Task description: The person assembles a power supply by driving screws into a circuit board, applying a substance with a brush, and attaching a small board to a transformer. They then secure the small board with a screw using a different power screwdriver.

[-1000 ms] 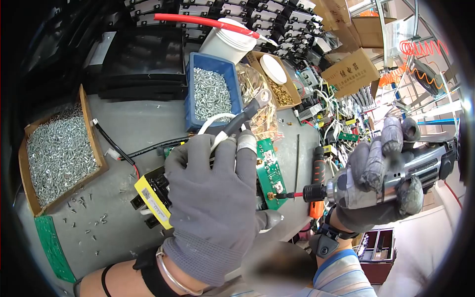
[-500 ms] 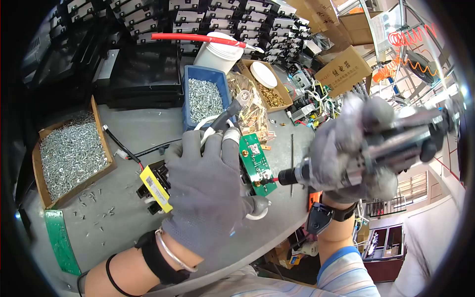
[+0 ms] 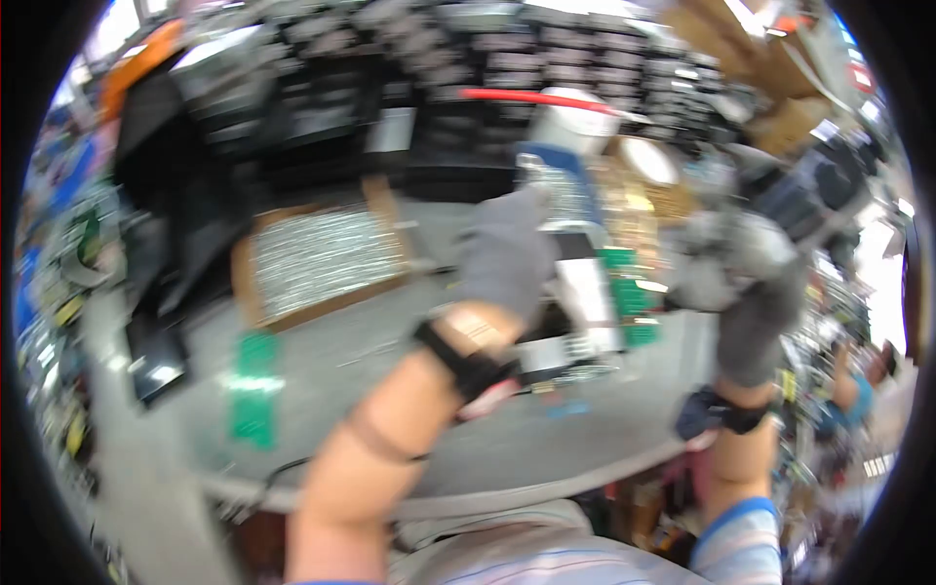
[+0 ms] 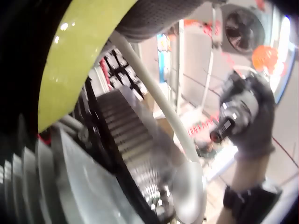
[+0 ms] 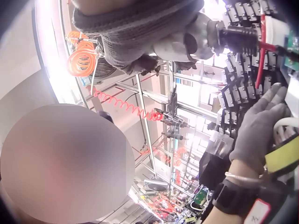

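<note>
Grey-gloved, my left hand holds an electronic assembly with a green circuit board along its right side. The left wrist view shows the assembly's metal fins, a yellow part and a white cable up close. My right hand, also gloved, grips a power screwdriver to the right of the board. In the right wrist view its black ribbed chuck and bit point toward the board's edge. Motion blur softens the head view.
A cardboard tray of screws stands left of the hands, with a loose green board before it. Behind are a blue screw bin, a white bucket with a red tube across it, and stacked black parts.
The head view has swung left, so the bench appears shifted right. The assembly's white side now shows beside the green board. Both hands keep their hold.
</note>
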`<state>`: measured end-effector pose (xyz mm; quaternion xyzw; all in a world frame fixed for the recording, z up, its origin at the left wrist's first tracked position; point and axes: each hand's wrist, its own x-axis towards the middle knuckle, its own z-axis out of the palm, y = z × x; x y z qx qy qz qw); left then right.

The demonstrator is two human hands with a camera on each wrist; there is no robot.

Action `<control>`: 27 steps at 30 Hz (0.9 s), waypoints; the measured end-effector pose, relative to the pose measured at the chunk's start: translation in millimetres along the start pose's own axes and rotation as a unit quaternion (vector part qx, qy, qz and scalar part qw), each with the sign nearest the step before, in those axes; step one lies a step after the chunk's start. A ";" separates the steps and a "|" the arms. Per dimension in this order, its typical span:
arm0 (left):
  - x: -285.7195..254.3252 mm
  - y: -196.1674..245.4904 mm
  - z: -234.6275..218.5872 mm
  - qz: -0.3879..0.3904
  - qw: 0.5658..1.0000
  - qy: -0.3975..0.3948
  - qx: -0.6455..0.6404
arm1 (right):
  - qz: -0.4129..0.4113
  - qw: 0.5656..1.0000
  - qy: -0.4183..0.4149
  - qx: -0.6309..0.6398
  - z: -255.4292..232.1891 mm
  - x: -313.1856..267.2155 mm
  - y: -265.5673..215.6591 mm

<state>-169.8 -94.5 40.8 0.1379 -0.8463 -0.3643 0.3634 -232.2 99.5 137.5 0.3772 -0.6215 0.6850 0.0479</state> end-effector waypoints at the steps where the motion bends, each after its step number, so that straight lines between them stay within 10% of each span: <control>1: -0.3 -13.2 4.6 -0.011 0.994 0.000 0.108 | -0.001 0.999 0.012 0.044 8.4 3.8 0.0; 2: 7.1 -46.3 32.3 -0.079 0.986 0.008 -0.145 | 0.003 0.992 -0.117 0.037 -1.5 12.2 -2.6; 3: 15.2 -21.5 7.1 -0.181 0.977 -0.086 -0.078 | -0.157 0.966 -0.049 -0.201 9.4 8.3 5.3; 7: -21.7 43.0 -74.4 -0.023 0.986 -0.035 -0.164 | 0.000 0.996 -0.085 0.035 30.8 16.3 -12.8; 9: -61.8 40.5 -131.6 -0.097 0.987 0.012 -0.124 | 0.029 0.996 -0.065 0.055 31.5 19.4 -11.7; 10: -102.1 -19.6 -152.8 0.120 0.962 0.094 0.229 | 0.049 0.994 -0.059 0.078 29.3 19.9 -11.7; 11: -103.0 12.8 -176.8 -0.166 0.928 0.057 0.328 | 0.065 0.993 -0.028 0.095 24.4 16.9 0.2; 14: -181.8 -75.4 -205.2 -0.292 0.796 0.026 0.530 | -0.098 0.968 -0.099 -0.209 1.0 9.8 18.0; 18: -142.6 -26.6 -219.6 -0.450 0.823 -0.038 0.344 | 0.131 0.985 -0.043 0.108 37.4 22.4 -38.6; 21: -150.6 -37.7 -244.4 -0.256 0.910 0.000 0.327 | 0.038 0.995 0.003 0.094 42.8 23.7 -28.7; 22: -134.7 -10.9 -224.7 -0.279 0.952 0.124 0.005 | 0.038 0.995 0.011 0.092 41.7 23.6 -28.4; 23: -108.1 38.9 -206.7 -0.289 0.950 0.083 -0.084 | 0.057 0.996 0.000 0.068 40.0 22.6 -29.2; 27: -56.4 132.9 -125.0 -0.337 0.941 -0.026 -0.021 | 0.112 0.991 -0.047 0.055 32.7 24.4 -34.0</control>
